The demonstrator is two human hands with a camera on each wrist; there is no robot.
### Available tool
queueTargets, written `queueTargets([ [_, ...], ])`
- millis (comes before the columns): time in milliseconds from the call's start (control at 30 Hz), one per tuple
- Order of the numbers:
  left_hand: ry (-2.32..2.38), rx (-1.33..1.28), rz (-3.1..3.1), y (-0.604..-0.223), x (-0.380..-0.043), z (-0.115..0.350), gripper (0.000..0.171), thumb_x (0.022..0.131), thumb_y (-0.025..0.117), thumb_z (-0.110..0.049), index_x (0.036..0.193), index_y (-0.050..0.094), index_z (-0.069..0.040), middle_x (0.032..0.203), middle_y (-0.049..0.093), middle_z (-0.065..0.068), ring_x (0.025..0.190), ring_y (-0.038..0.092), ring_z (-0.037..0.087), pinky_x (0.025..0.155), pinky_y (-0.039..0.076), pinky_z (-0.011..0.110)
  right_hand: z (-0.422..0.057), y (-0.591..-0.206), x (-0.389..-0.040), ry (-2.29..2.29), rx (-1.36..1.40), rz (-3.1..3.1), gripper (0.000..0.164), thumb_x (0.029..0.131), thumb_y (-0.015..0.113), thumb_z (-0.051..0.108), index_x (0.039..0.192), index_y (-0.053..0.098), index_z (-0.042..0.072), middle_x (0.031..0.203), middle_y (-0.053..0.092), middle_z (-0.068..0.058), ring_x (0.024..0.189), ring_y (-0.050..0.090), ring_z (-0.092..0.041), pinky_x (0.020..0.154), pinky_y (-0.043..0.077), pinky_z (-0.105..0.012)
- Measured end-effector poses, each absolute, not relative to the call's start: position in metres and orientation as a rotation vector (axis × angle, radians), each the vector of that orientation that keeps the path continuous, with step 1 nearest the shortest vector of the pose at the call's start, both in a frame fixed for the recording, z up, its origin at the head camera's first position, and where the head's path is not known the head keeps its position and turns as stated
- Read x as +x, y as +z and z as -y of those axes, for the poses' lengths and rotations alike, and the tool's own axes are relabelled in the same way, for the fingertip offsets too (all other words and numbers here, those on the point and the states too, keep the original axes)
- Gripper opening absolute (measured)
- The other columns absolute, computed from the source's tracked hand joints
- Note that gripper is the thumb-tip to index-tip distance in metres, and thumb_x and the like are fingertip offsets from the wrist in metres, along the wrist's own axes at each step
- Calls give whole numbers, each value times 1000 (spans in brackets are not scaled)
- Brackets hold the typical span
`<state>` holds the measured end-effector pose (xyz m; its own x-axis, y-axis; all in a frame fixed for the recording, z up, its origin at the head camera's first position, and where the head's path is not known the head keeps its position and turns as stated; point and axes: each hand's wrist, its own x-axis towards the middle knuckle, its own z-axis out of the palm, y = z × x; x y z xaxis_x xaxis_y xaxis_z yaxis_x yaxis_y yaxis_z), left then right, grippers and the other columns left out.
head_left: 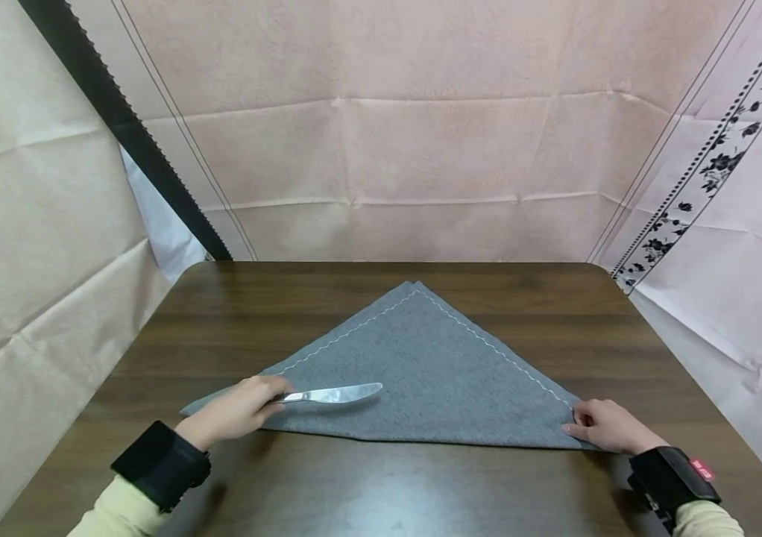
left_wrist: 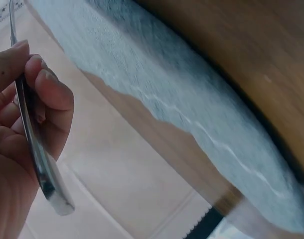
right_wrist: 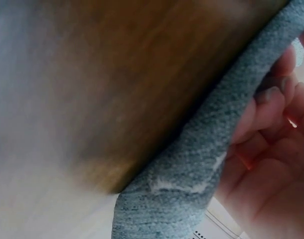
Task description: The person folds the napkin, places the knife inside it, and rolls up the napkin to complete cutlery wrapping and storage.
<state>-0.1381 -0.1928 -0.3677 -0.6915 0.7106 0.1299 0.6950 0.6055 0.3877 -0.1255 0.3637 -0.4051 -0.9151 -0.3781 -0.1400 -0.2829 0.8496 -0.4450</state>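
A grey-blue cloth (head_left: 421,373) with white wavy stitching lies folded into a triangle, its tip pointing away from me and its long fold nearest me. My left hand (head_left: 243,406) grips a silver table knife (head_left: 341,394) by the handle, over the cloth's left part. The blade points right and casts a shadow on the cloth. In the left wrist view the knife's handle (left_wrist: 40,159) runs between thumb and curled fingers, its butt end sticking out below. At the cloth's right corner, my right hand (head_left: 609,425) pinches the edge between thumb and fingers.
The cloth lies on a brown wooden table (head_left: 274,291) with rounded far corners. Behind and beside it hang pale creased sheets (head_left: 421,149), with a black strip (head_left: 126,119) at left and a floral border (head_left: 723,164) at right. Light reflects off the tabletop near me.
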Motion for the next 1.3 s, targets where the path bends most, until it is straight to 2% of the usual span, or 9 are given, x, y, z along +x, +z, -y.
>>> queueTargets([
  [233,589,1257,-2802,-370,-144,160,9,86,60,-2,93,58,-8,81,55,-4,70,46,5,62,43,26,-363,-404,-124,-614,-488,-2813,32,82,65,26,61,44,13,56,33,8,50,33,-5,49,25,-22],
  [467,466,1292,-2803,-369,-150,122,10,86,61,-6,96,58,-8,84,60,0,68,50,5,61,46,25,-361,-403,-123,-604,-472,-2828,33,82,66,26,61,44,13,56,33,8,50,33,-6,50,25,-23],
  [700,282,1358,-2841,-370,-150,93,8,86,63,-13,91,57,-11,78,59,-5,62,50,5,56,43,24,-360,-403,-123,-603,-459,-2834,31,82,66,23,62,45,13,56,34,7,50,35,-7,49,26,-23],
  [1100,204,1442,-2840,-373,-150,59,6,86,63,-15,88,57,-13,78,60,-5,66,53,6,57,44,24,-360,-409,-122,-608,-479,-2844,32,82,66,24,62,44,13,56,34,7,50,34,-6,49,26,-23],
  [1300,166,1475,-2809,-379,-149,42,5,88,60,-16,91,57,-13,83,58,-3,70,54,8,60,44,24,-361,-407,-122,-607,-459,-2839,31,81,66,24,62,45,13,56,34,7,50,35,-8,50,26,-23],
])
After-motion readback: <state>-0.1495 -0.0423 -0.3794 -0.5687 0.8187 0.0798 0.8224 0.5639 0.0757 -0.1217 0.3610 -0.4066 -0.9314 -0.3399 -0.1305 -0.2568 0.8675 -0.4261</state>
